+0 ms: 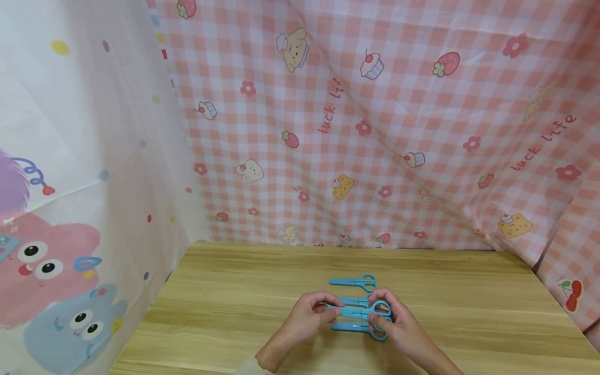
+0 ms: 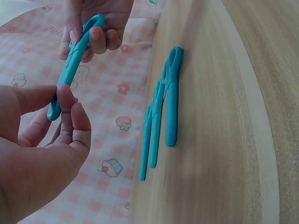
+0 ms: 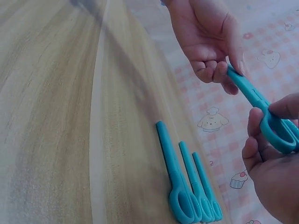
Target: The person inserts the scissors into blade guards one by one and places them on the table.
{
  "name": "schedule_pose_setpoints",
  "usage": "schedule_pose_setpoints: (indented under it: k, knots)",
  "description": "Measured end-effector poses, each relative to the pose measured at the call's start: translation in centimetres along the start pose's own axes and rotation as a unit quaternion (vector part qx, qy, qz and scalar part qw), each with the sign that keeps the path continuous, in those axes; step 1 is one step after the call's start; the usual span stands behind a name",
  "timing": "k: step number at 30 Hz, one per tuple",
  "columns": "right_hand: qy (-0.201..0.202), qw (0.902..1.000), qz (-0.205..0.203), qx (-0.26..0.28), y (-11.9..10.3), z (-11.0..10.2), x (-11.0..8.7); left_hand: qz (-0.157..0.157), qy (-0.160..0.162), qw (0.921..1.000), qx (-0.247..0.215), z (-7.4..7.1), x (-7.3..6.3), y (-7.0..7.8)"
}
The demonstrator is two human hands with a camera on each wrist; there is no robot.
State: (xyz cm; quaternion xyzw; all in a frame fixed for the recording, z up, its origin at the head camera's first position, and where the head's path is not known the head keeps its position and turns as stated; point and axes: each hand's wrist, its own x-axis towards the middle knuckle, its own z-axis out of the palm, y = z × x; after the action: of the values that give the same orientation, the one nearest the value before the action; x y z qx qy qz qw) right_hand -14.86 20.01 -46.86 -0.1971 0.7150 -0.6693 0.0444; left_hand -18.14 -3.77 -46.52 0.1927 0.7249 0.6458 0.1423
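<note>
A pair of turquoise scissors (image 1: 352,312) is held level above the table between both hands, its blades covered by a matching sheath. My left hand (image 1: 305,316) pinches the sheath's tip between thumb and fingers. At the other end, my right hand (image 1: 399,324) grips the scissors near the finger loops (image 3: 275,133). Three similar sheathed scissors lie on the tabletop in a row: a far pair (image 1: 349,282), a middle pair (image 1: 355,301) partly hidden by the held one, and a near pair (image 1: 350,327). In the left wrist view the nearest pair (image 2: 173,102) lies right of the hands.
The wood-grain table (image 1: 225,291) spreads out around the scissors. Behind it hangs a pink checked cloth (image 1: 281,198) with cartoon prints, and a white cartoon-printed cloth (image 1: 154,135) hangs along the left side.
</note>
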Motion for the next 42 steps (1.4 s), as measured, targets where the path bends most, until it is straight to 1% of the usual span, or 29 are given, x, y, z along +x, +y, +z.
schedule_pose_setpoints:
  k: [4, 8, 13, 19, 22, 25, 28, 34, 38, 42]
  knots:
    - [0.019, 0.9997, 0.015, -0.001, 0.0, 0.0, -0.1, -0.004, 0.006, 0.9999, -0.012, 0.2, 0.0, 0.0]
    - [0.014, 0.9995, 0.027, -0.012, 0.1, 0.0, -0.2, -0.008, 0.006, 0.9997, -0.022, 0.3, -0.1, -0.1]
    - [-0.004, 0.9994, 0.034, -0.011, 0.1, -0.1, -0.5, -0.008, -0.002, 1.0, 0.005, 0.2, -0.1, -0.3]
    - [-0.015, 0.9983, 0.056, 0.004, 0.1, -0.3, -0.7, -0.011, 0.01, 0.9992, 0.038, 0.1, -0.2, -0.3]
    - [-0.016, 0.9985, 0.051, 0.01, 0.4, -0.5, -0.8, -0.015, 0.012, 0.9987, 0.048, 0.1, -0.2, -0.4]
    - [-0.005, 0.9989, 0.046, 0.009, 0.6, -0.6, -0.9, -0.018, 0.011, 0.9985, 0.051, 0.2, -0.3, -0.5]
    - [0.011, 0.9986, 0.05, -0.01, 0.7, -0.7, -0.9, -0.017, 0.01, 0.9985, 0.051, 0.3, -0.3, -0.7]
    - [0.046, 0.9931, 0.09, -0.06, 0.7, -0.8, -1.1, -0.011, 0.012, 0.999, 0.04, 0.5, -0.3, -1.0]
    - [0.047, 0.9923, 0.104, -0.047, 0.8, -0.9, -1.1, -0.022, 0.024, 0.9987, 0.038, 0.7, -0.3, -1.3]
    - [0.041, 0.9931, 0.107, -0.023, 0.8, -0.7, -1.0, -0.027, 0.029, 0.9982, 0.045, 0.8, -0.3, -1.6]
